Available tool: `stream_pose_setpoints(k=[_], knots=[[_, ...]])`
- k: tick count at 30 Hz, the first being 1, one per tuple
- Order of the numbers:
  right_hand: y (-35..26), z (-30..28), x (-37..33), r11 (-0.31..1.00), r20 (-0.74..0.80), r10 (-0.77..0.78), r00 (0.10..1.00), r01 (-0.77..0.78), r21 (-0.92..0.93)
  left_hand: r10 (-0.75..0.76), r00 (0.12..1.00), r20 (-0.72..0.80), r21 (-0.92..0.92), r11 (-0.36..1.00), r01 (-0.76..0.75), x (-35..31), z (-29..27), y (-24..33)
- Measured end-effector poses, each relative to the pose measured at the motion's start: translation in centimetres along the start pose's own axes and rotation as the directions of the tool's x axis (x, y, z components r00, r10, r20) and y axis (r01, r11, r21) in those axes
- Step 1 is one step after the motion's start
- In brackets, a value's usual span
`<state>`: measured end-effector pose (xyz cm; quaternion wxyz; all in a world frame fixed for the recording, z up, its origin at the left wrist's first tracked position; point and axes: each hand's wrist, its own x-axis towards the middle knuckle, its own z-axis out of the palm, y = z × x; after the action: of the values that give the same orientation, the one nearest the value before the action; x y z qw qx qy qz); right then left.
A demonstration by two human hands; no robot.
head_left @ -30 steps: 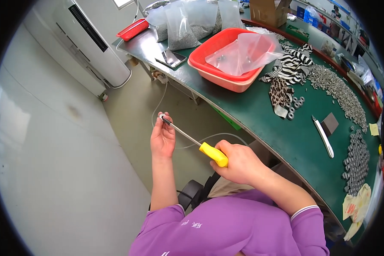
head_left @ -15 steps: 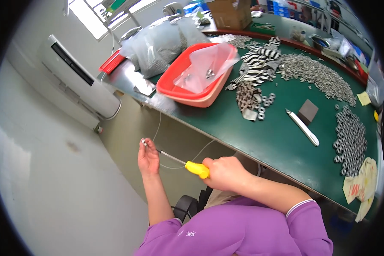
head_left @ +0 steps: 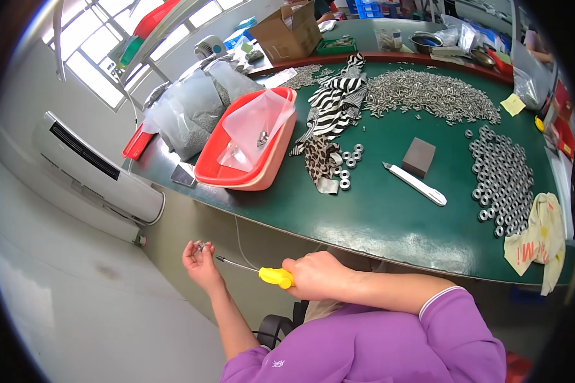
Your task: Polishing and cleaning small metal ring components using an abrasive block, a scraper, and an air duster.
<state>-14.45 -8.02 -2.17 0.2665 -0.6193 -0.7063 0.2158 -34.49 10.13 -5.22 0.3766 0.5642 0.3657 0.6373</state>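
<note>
My left hand [head_left: 202,268] is raised off the table's near side, its fingers pinching a small metal ring-shaped part [head_left: 201,247]. In my right hand [head_left: 321,276] is a yellow air blow gun [head_left: 275,277], gripped by its body. Its thin metal nozzle points left, and the dark tip stops just short of my left fingers. Similar metal rings [head_left: 503,179] lie massed on the right of the green table [head_left: 364,223]. Several more rings [head_left: 345,173] sit beside a leopard-print cloth [head_left: 319,159].
A red basin [head_left: 255,182] with a plastic bag [head_left: 260,124] stands at the table's left. Behind are filled clear bags [head_left: 188,121] and a striped cloth [head_left: 338,96]. Small metal pins [head_left: 428,92] are heaped at the back. A white knife [head_left: 416,184] lies by a grey block [head_left: 419,157].
The view has shifted, so the table appears lower and further left. My left hand still pinches the part, and the gap to the nozzle tip looks slightly different.
</note>
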Motion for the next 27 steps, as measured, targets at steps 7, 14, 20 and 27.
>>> stream_pose_setpoints(k=[7,14,20,27], knots=[[0.3,-0.2,-0.6,1.0,-0.042,-0.018,0.999,0.017,-0.015,0.127,0.992,0.014,0.075,0.989,-0.128,-0.8,1.3,0.1],[0.6,-0.4,-1.1,1.0,-0.025,0.0,1.0,-0.001,-0.015,0.184,0.982,0.047,0.245,0.951,-0.19,-1.5,1.4,-0.6],[1.2,0.4,-1.4,1.0,-0.072,-0.025,0.997,0.023,-0.017,-0.082,0.995,-0.049,-0.066,0.995,0.079,-0.8,1.5,-1.5],[1.7,1.3,-1.4,0.999,-0.089,-0.031,0.996,0.03,-0.019,-0.412,0.821,0.396,-0.756,0.36,0.546,-0.4,1.3,-2.8]])
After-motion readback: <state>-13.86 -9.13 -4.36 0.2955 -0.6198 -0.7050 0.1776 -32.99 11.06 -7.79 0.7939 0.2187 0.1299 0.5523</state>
